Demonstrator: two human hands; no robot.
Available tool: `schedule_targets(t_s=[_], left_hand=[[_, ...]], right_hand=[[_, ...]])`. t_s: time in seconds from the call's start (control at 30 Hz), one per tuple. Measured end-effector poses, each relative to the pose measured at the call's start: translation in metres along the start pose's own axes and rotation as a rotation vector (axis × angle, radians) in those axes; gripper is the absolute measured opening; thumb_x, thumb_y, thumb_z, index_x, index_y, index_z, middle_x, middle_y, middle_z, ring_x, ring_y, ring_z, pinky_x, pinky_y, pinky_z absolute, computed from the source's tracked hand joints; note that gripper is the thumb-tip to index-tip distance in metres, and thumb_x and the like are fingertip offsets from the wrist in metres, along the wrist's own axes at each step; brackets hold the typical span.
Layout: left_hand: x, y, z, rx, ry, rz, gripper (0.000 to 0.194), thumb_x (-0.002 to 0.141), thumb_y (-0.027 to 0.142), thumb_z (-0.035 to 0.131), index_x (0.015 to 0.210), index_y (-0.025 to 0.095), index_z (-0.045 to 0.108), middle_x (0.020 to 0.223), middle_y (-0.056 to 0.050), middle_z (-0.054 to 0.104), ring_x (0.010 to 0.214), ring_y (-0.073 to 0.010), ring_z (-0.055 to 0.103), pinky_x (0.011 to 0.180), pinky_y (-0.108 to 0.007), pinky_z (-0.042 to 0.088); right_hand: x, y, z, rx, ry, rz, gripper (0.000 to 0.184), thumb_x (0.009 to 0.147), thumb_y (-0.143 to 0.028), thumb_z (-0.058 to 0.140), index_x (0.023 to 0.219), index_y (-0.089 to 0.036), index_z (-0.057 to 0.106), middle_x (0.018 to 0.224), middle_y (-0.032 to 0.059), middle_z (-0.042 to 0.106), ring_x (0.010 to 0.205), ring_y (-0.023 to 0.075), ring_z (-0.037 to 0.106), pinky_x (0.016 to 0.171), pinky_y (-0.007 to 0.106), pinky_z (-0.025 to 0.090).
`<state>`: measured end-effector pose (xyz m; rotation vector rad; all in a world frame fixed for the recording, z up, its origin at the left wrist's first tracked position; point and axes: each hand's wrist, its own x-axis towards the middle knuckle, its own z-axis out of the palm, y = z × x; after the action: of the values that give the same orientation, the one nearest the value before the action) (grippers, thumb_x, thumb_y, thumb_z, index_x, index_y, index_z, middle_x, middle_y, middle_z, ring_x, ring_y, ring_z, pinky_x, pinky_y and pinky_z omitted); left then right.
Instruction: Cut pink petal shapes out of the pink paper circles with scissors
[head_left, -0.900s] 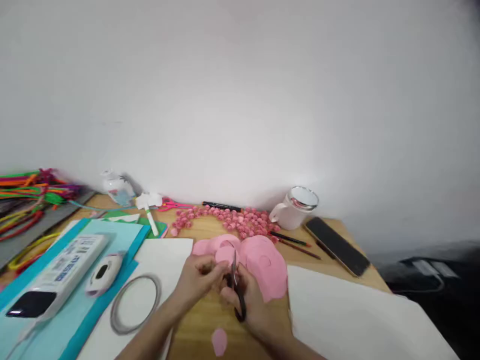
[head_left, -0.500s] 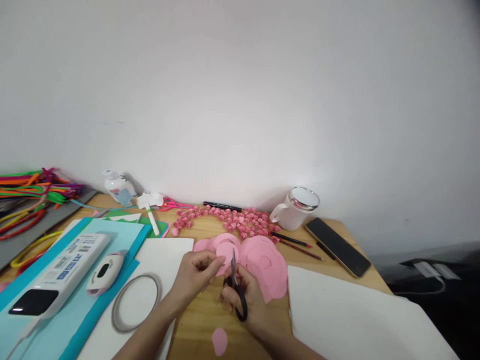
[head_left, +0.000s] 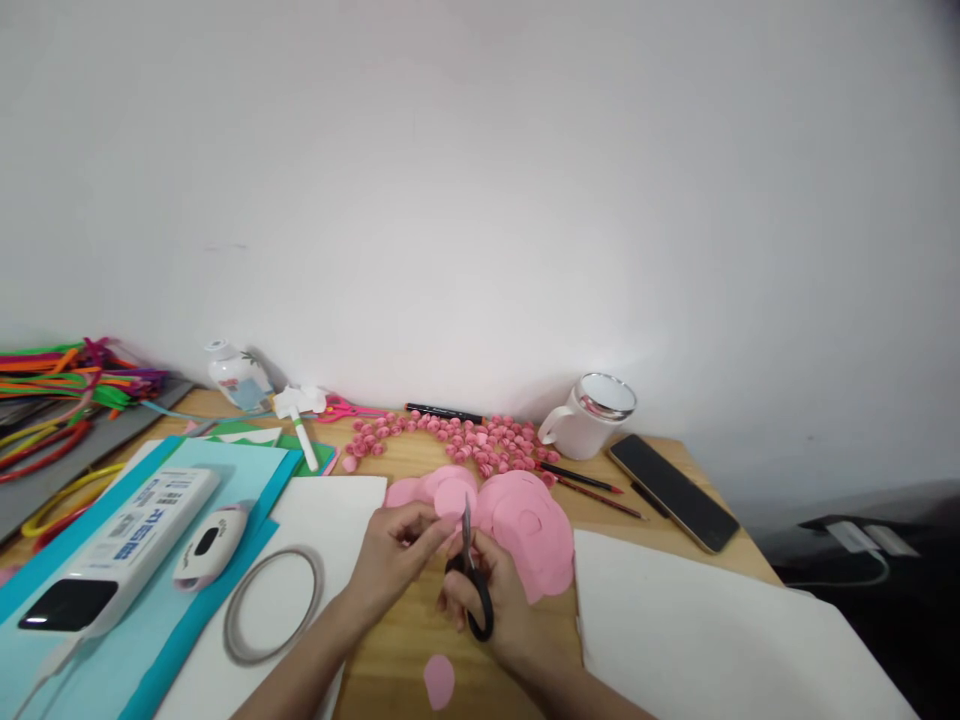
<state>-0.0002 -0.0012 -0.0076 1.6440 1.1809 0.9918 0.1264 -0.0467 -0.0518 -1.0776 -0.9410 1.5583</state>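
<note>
Between thumb and fingers, my left hand pinches a round pink paper piece. My right hand has its fingers in the handles of black-handled scissors, whose blades point up at the paper's right edge. Whether the blades are cutting through the paper I cannot tell. Just beyond both hands lies an overlapping heap of pink paper circles. One small pink paper scrap rests on the wooden table below the hands.
Many small rolled pink paper roses lie at the back, beside a white mug. A phone and white paper are on the right. Left are a roll of tape, a white power strip-like device and colourful pipe cleaners.
The left hand and the paper shift very slightly to the right toward the scissors. Both hands keep their grips, and the other things stay in place.
</note>
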Motion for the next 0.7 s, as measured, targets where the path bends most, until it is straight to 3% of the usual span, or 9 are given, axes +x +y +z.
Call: schedule_targets(t_s=[0.2, 0.37, 0.7], left_hand=[[-0.0012, 0.0009, 0.0047, 0.039, 0.013, -0.075, 0.042, 0.075, 0.04, 0.054, 0.043, 0.018, 0.038, 0.038, 0.007, 0.034, 0.036, -0.0056, 0.029, 0.036, -0.018, 0.023], [0.0019, 0.0011, 0.0009, 0.055, -0.084, -0.068, 0.041, 0.071, 0.039, 0.055, 0.044, 0.019, 0.032, 0.039, 0.008, 0.027, 0.039, -0.0053, 0.024, 0.037, -0.018, 0.018], [0.0015, 0.0031, 0.0002, 0.007, -0.076, -0.068, 0.041, 0.073, 0.041, 0.057, 0.044, 0.018, 0.038, 0.035, 0.008, 0.035, 0.036, -0.0053, 0.028, 0.037, -0.018, 0.02]], right_hand=[[0.0, 0.002, -0.0005, -0.042, -0.043, 0.008, 0.023, 0.062, -0.019, 0.064, 0.078, -0.019, 0.048, 0.049, -0.0086, 0.051, 0.039, 0.0078, 0.044, 0.038, 0.018, 0.033], [0.0006, -0.0048, -0.002, -0.052, -0.001, -0.053, 0.03, 0.058, -0.02, 0.073, 0.073, -0.019, 0.047, 0.064, -0.0056, 0.052, 0.054, 0.0087, 0.046, 0.049, 0.019, 0.037], [0.0, -0.0049, -0.0041, -0.069, -0.018, -0.066, 0.029, 0.061, -0.029, 0.073, 0.075, -0.018, 0.049, 0.063, -0.0052, 0.049, 0.054, 0.009, 0.04, 0.049, 0.02, 0.033]])
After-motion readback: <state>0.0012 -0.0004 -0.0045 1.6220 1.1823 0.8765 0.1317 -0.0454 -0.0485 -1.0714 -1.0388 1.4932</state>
